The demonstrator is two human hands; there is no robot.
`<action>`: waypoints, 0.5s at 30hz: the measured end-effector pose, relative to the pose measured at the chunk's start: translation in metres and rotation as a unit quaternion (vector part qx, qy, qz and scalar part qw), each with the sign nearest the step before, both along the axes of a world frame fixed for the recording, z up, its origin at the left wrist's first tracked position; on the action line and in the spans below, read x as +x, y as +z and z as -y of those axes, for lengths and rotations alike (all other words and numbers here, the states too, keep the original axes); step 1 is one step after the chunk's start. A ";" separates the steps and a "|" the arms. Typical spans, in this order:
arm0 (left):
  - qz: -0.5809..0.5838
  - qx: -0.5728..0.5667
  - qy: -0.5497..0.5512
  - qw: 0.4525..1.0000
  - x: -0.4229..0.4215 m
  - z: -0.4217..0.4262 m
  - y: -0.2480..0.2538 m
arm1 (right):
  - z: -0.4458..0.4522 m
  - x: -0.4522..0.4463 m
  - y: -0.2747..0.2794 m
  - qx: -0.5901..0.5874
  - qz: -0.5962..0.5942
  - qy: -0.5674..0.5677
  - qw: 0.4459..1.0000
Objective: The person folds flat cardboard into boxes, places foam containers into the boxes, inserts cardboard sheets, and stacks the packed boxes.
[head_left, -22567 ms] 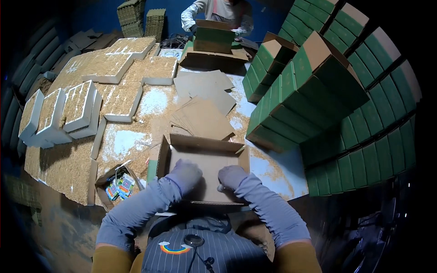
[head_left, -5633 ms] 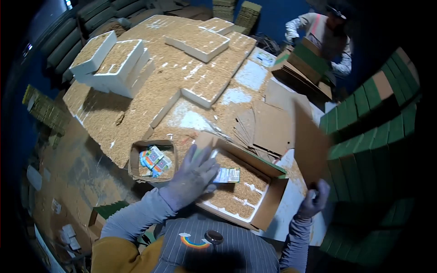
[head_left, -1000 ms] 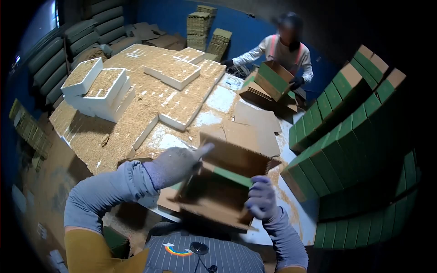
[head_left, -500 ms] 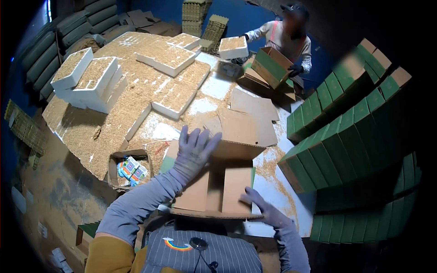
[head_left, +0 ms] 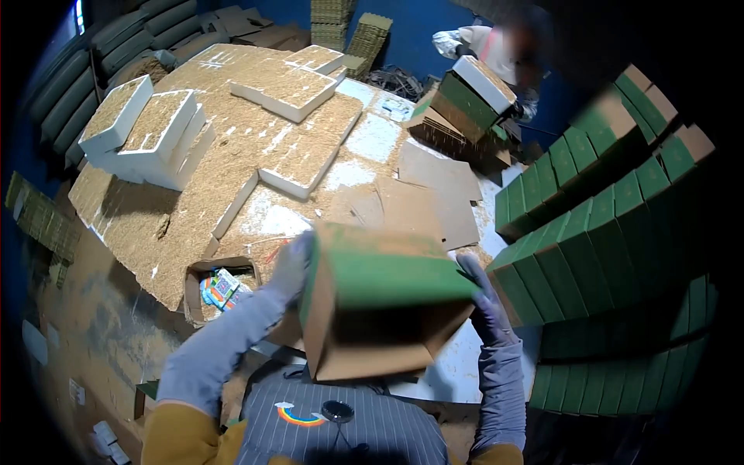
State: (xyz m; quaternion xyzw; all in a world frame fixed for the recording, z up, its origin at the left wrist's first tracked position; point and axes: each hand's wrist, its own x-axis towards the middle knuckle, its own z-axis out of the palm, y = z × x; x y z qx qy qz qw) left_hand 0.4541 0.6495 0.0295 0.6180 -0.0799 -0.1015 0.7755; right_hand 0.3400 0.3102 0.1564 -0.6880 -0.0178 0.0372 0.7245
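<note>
A green and brown cardboard box (head_left: 387, 271) is held up in front of my apron, tilted so that its dark opening faces me. My left hand (head_left: 291, 267), gloved and blurred, presses on the box's left side. On the right side, my right hand (head_left: 487, 298) holds the box, its fingers stretched along the corner. Flat brown cardboard sheets (head_left: 438, 182) lie on the table beyond the box. To the left of my left hand stands a small open carton (head_left: 194, 291) with colourful packets (head_left: 222, 288) in it.
White trays filled with straw-coloured material (head_left: 291, 89) cover the table's left and back; several are stacked (head_left: 147, 139) at left. Rows of green boxes (head_left: 612, 225) stand at right. Across the table, a co-worker (head_left: 496, 46) handles a white tray (head_left: 484, 81) at a green box.
The box between my hands has been lifted and tipped, its green side now showing. My hands have moved to its two sides. The co-worker's white tray has moved right, over the green box.
</note>
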 end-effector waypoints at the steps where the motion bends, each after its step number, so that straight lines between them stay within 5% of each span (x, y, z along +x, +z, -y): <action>1: 0.104 0.274 -0.001 0.956 0.005 0.009 -0.022 | 0.004 0.011 -0.018 -0.120 -0.037 -0.062 0.990; 3: 0.219 0.506 0.011 0.834 0.005 0.016 -0.080 | 0.029 0.019 -0.103 -0.267 -0.087 -0.160 0.946; 4: 0.242 0.484 0.025 0.840 0.009 0.018 -0.105 | 0.036 0.015 -0.120 -0.241 -0.092 -0.157 0.953; 5: 0.051 0.480 -0.048 0.874 0.019 0.016 -0.054 | 0.036 0.013 -0.112 -0.246 -0.096 -0.177 0.948; 9: -0.136 0.268 0.159 0.940 0.138 -0.009 -0.084 | 0.018 -0.007 -0.104 -0.213 -0.120 -0.267 0.932; 11: -0.313 0.109 0.217 0.918 0.199 -0.022 -0.107 | 0.009 -0.006 -0.099 -0.153 -0.118 -0.281 0.940; 15: -0.412 0.029 0.209 0.886 0.269 -0.030 -0.142 | 0.001 -0.001 -0.097 -0.208 -0.176 -0.274 0.922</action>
